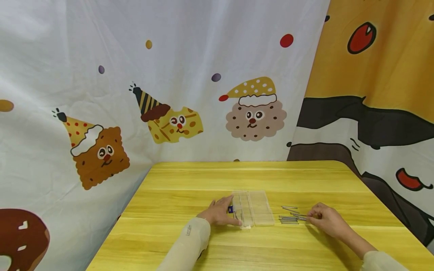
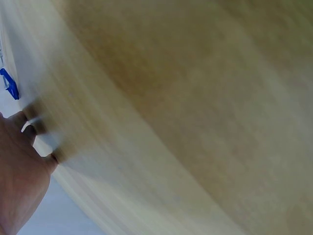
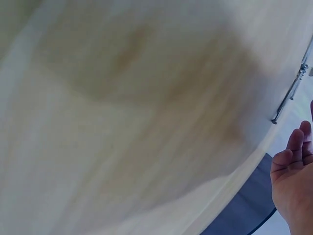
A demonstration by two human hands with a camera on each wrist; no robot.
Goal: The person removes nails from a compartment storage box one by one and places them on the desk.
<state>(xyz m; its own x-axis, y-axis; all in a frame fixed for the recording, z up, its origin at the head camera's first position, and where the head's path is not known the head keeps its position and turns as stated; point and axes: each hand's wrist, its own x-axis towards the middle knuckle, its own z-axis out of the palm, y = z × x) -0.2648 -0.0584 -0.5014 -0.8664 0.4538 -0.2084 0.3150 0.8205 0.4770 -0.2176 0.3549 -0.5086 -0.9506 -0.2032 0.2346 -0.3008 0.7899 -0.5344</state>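
Here the clear plastic compartment box (image 1: 253, 209) lies open near the front edge of the yellow wooden table (image 1: 190, 180), roughly midway between its left and right edges, and a few thin metal pins appear to sit already in its left half. Just to the right of the box, a loose cluster of metal pins (image 1: 289, 217) lies flat on the table, most of them parallel to the front edge. The left hand (image 1: 219, 214) rests against the left side of the box, fingers stretched along its near-left corner and steadying it rather than gripping it. The right hand (image 1: 326, 218) sits at the right end of the pin cluster, fingertips bunched over the pin ends; whether it already pinches one cannot be told from the head view, and the right wrist view shows only slightly curled fingers (image 3: 293, 147) beside one pin (image 3: 292, 88). The step in hand looks like picking pins from the pile for the box. The next move would call for a fine pinch on a single pin, then a short carry leftward to a compartment.
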